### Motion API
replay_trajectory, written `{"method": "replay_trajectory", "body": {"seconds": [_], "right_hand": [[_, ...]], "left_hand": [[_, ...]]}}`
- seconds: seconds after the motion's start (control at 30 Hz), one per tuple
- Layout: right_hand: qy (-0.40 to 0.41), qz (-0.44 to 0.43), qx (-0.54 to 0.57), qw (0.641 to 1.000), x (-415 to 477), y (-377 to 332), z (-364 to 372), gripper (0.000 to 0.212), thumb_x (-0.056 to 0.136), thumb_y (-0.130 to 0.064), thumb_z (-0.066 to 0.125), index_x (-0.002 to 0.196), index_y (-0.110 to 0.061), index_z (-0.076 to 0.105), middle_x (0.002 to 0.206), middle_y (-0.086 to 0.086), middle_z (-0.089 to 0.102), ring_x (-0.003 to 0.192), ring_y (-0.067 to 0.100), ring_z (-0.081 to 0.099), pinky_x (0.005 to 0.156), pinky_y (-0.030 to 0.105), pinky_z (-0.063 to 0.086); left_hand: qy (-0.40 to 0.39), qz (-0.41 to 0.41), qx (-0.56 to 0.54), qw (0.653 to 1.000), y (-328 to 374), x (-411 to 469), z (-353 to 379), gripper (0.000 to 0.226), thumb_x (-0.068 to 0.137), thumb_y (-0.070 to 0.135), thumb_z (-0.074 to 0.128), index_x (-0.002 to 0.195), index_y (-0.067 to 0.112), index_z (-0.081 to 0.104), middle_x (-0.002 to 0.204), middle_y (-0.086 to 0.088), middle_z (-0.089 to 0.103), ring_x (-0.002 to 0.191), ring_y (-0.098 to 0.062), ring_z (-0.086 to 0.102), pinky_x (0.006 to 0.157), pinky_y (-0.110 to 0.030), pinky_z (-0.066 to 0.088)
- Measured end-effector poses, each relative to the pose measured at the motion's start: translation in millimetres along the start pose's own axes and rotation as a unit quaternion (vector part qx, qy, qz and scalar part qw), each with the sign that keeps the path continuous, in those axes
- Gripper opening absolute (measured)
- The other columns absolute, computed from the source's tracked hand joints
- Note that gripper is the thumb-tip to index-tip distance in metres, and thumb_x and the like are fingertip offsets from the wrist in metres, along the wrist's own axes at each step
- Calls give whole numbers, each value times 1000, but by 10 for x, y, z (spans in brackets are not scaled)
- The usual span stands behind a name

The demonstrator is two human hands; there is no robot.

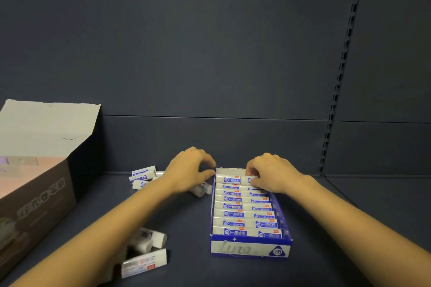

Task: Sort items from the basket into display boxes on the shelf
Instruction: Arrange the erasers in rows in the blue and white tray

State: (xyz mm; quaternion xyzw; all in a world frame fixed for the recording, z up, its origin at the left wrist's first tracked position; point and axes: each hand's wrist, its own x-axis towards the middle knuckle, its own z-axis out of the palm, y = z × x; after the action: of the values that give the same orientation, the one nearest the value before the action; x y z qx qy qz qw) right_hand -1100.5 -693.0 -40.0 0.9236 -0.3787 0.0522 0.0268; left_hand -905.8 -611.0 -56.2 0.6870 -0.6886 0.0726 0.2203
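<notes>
My right hand [270, 173] is at the far end of the blue display box [250, 249], fingers curled down over one eraser [247, 179] and pinching it as it goes into the last slot of the right-hand column. I grip it from above because the rows are tight: it has to drop in flat, label up, like its neighbours. The box stands on the shelf [326, 228] right in front of me, and both columns look full from the front wall back to this last row, so this box is, I judge, close to done.

My left hand [189, 169] sits at the box's rear left corner, fingers curled, thumb tip against the cardboard. I can't tell whether it pinches the wall or only rests there; either way I take it as a brace, so the light box doesn't slide while the right hand presses.

More stock waits within reach: a small heap of loose erasers [143, 176] just beyond my left wrist, and larger wrapped erasers [144, 261] beside my left forearm near the shelf's front edge. These look like another kind and probably belong in a different box. A brown carton [39, 198] with its flap up stands at the far left
</notes>
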Motion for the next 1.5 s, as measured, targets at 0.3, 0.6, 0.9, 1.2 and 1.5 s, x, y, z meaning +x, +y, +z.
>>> {"method": "replay_trajectory", "body": {"seconds": [0.3,0.6,0.9,1.2,1.5], "right_hand": [[78,-77,48,993,47,-578,-174,24,92,-24,51,111,-27,64,113,-7,64,104,16,59,78,26,42],[-22,-71,18,997,322,-1089,9,28,90,-24,56,118,-18,62,124,8,57,112,29,56,85,33,44],[-67,-76,-6,995,401,-1297,97,36,83,-22,65,116,-9,60,120,11,57,109,30,56,80,33,47],[-35,-81,176,980,298,-1198,-94,16,72,-21,74,79,-17,60,71,-5,58,59,10,53,54,19,45],[-59,-93,201,973,232,-1048,-38,23,79,-15,70,66,-27,57,75,-13,55,74,6,53,58,12,37]], "left_hand": [[12,-123,10,992,-599,-498,-458,17,87,18,58,100,20,70,102,0,69,92,-20,62,86,-36,50],[3,-155,40,987,-812,-858,-461,20,90,14,56,104,18,69,111,-1,66,95,-17,60,76,-23,44],[-13,-146,54,988,-909,-963,-453,23,89,14,55,110,17,65,114,-2,63,99,-17,59,81,-24,46],[-44,-104,67,991,-941,-838,-356,32,92,24,53,123,19,58,123,-1,56,114,-17,51,92,-30,45],[-87,-85,119,985,-933,-746,-308,28,92,28,53,118,18,59,123,-2,55,117,-20,46,94,-31,41]]}}
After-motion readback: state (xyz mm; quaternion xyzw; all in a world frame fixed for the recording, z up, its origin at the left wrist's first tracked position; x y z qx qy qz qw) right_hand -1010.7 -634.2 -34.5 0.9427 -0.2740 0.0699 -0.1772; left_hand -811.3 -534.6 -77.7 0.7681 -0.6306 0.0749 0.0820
